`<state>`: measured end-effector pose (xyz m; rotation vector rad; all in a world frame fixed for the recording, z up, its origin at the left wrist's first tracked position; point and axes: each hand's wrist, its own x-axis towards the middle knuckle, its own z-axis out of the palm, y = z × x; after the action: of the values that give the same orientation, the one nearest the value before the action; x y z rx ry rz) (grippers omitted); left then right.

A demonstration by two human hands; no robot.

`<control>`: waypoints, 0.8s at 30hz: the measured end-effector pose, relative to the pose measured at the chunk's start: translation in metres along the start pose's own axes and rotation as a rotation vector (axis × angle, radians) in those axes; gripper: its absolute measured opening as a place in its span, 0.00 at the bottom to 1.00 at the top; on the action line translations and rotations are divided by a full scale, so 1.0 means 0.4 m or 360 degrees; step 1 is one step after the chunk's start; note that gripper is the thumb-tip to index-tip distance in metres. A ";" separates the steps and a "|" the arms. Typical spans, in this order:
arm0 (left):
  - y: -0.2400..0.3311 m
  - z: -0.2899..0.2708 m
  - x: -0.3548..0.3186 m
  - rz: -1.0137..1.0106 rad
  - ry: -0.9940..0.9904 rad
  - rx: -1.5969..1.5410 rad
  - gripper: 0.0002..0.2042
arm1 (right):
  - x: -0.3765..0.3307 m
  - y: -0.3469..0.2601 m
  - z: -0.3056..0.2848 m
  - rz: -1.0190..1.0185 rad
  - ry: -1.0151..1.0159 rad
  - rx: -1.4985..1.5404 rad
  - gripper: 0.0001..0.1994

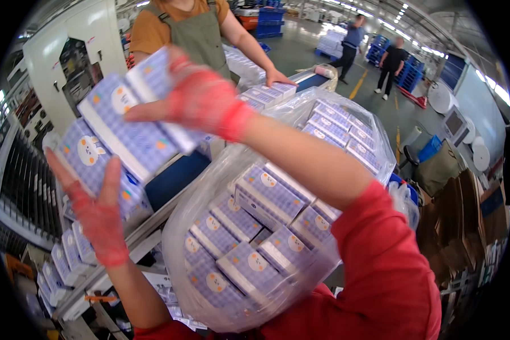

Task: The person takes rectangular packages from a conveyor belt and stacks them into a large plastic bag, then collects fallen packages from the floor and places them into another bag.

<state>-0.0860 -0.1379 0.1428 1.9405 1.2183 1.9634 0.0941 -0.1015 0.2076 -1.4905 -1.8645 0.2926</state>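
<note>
The fingers [147, 111] of the right hand [201, 99], gloved in red mesh, were spread flat over the upper end of a stack of purple-checked tissue packs [116, 136]; the fingers [59, 170] of the left hand [99, 218], gloved alike, were splayed against the lower end, so that the stack was clamped between both palms and held aloft, tilted. Just below and to the right, a large clear plastic bag [195, 198] filled with the same packs was pressed against the red sleeve [388, 266]. More packs [65, 263] were lined up on the surface at lower left. Beyond the stack, another person's hand [277, 76] was resting on a row of packs [269, 93] near a white machine cabinet [68, 59].
</note>
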 end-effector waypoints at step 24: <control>0.055 0.015 -0.125 -0.0479 -0.1163 -0.0127 0.43 | -0.198 0.103 0.137 -0.0333 -0.0043 0.0666 0.25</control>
<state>-0.0627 -0.1798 0.1158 2.0006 1.0992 0.9903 0.0952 -0.1478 0.1137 -1.0068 -1.8231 0.5649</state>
